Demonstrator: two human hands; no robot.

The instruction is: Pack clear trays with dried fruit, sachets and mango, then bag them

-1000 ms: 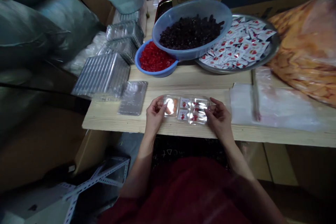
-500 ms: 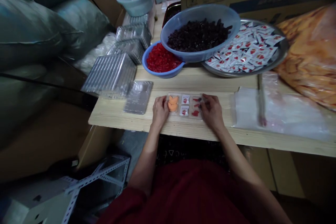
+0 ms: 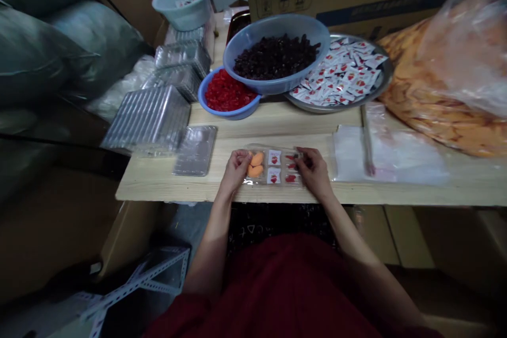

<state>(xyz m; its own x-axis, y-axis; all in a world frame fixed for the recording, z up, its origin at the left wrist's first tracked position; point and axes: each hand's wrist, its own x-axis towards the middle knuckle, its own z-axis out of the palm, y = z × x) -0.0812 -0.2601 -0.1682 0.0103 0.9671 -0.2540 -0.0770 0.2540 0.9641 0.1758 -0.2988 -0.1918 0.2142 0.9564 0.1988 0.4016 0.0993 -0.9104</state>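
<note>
A clear compartment tray [image 3: 282, 169] rests near the table's front edge between my hands. Orange pieces [image 3: 255, 171] fill its left side, two white sachets with red print [image 3: 274, 158] sit in the middle, and red pieces [image 3: 290, 178] lie on the right with dark bits above them. My left hand [image 3: 235, 170] is closed on the tray's left end, thumb and fingertips beside the orange pieces. At the right end my right hand [image 3: 313, 170] is closed on the edge, its fingertips partly covering the right compartments. Clear film shows around the tray's rim.
Stacked clear trays [image 3: 148, 119] and a single flat tray [image 3: 195, 150] are on the left. Behind are bowls of red pieces [image 3: 227, 92] and dark pieces [image 3: 277, 58], and a metal basin of sachets [image 3: 336, 76]. Clear bags [image 3: 350, 153] lie right, beside a large orange-filled bag [image 3: 439, 105].
The camera view has shifted, so the table's contents appear further left. Both hands stay at the tray's ends; the left fingertips have moved slightly over the tray's upper left corner.
</note>
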